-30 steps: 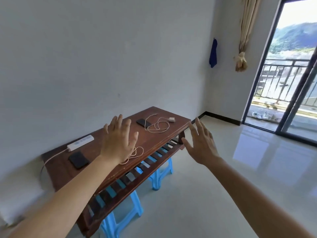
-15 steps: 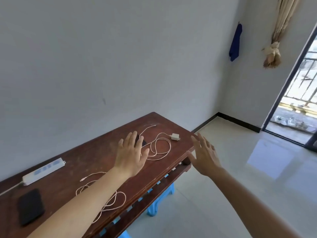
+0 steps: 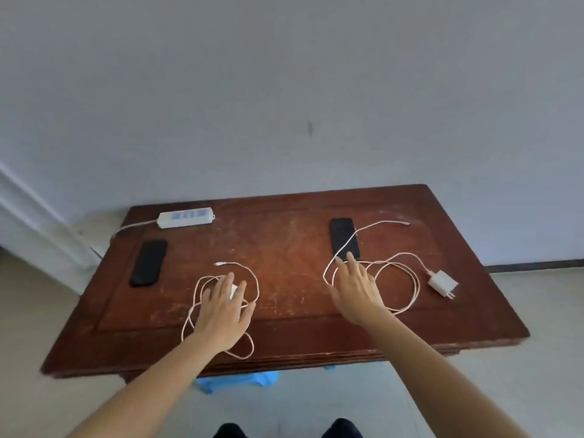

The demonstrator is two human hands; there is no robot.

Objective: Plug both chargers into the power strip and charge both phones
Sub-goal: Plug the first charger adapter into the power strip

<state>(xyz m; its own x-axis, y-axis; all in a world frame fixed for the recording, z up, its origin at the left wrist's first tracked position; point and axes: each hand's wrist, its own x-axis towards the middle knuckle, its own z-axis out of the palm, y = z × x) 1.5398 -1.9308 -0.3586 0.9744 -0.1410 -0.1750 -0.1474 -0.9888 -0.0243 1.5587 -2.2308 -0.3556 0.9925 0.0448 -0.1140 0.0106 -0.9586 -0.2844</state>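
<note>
A white power strip (image 3: 185, 217) lies at the back left of the brown wooden table (image 3: 284, 336). A black phone (image 3: 148, 262) lies in front of it; a second black phone (image 3: 344, 238) lies right of centre with a white cable across it. My left hand (image 3: 224, 308) hovers open over a coiled white cable (image 3: 252, 279) and mostly hides its white charger (image 3: 234, 290). My right hand (image 3: 357, 287) is open above the left loops of the second cable (image 3: 410, 279), fingertips at the phone's near end. That cable's white charger (image 3: 443, 284) lies to the right, untouched.
The table stands against a pale wall (image 3: 284, 90). A blue plastic stool (image 3: 237, 380) shows under its front edge. The power strip's cord (image 3: 132, 226) runs off the table's back left corner. Tiled floor lies to both sides.
The view has swung from an angled look along the table to facing it head-on and closer. Both hands have come down over the two cable coils.
</note>
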